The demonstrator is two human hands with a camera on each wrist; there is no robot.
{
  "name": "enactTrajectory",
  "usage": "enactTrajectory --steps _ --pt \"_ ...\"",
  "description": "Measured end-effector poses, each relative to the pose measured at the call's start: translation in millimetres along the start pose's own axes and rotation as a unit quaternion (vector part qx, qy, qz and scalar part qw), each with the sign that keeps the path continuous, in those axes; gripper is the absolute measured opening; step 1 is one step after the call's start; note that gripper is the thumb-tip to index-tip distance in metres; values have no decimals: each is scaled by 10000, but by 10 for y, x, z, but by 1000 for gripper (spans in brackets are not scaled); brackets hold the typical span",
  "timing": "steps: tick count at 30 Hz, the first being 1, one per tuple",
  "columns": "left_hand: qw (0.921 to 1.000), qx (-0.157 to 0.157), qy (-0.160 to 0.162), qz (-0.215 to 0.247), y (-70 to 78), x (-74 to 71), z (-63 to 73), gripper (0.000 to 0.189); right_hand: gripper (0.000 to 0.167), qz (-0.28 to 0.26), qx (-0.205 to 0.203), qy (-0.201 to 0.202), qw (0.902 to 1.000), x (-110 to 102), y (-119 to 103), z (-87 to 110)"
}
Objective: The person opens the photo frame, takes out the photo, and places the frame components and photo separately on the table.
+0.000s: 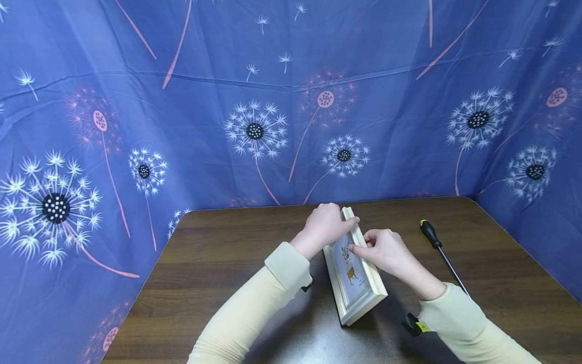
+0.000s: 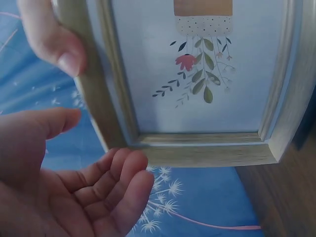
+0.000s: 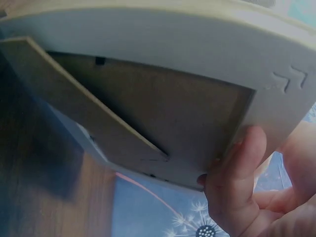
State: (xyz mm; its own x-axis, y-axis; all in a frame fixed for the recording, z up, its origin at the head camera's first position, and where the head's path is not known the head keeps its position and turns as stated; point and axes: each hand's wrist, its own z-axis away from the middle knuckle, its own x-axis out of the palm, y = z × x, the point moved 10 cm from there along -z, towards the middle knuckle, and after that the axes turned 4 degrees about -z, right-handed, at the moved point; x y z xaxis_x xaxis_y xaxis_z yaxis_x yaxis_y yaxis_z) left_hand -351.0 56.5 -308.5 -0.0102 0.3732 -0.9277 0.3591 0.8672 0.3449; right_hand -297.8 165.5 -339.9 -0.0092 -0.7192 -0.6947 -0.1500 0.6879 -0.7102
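Observation:
A cream picture frame stands tilted on the table, its front bearing a printed picture of flowers and leaves. My right hand grips it by one long side, thumb over the front moulding and fingers at the back. In the right wrist view, the back panel shows, with its stand leg swung out. My left hand is at the upper end. Its loosely bent fingers are right at the frame's corner, and its thumb is apart from them.
A screwdriver with a black and yellow handle lies on the wooden table, to the right of the frame and partly hidden by my right sleeve. Blue dandelion-print cloth hangs behind the table and along its sides.

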Motion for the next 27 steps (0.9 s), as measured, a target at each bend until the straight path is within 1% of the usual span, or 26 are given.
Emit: enactTrajectory --steps 4,6,8,13,19,22,25,27 --pt "9975 -436 67 -550 -8 24 -59 55 30 129 -115 61 9998 1 -28 -9" --pt "9952 -590 62 -784 -8 37 -79 57 30 177 -161 89 9997 2 -33 -13" --pt "9931 -635 40 -985 11 53 -101 58 30 209 -189 79 9996 11 -29 -13" --pt "9892 -657 -113 -1304 79 119 -168 60 29 238 -171 108 9995 18 -3 -10" --pt "9788 -1074 -465 -1681 74 195 -230 62 27 228 -39 141 9996 37 13 -3" --pt "9738 -1203 -632 -1824 71 225 -247 61 26 266 -51 187 9995 44 1 -7" --pt "9704 -1229 -638 -1978 77 226 -260 57 25 298 -107 242 9992 43 -17 -8" --pt "9696 -1243 -577 -2026 80 215 -266 53 25 317 -151 280 9990 39 -31 -7"
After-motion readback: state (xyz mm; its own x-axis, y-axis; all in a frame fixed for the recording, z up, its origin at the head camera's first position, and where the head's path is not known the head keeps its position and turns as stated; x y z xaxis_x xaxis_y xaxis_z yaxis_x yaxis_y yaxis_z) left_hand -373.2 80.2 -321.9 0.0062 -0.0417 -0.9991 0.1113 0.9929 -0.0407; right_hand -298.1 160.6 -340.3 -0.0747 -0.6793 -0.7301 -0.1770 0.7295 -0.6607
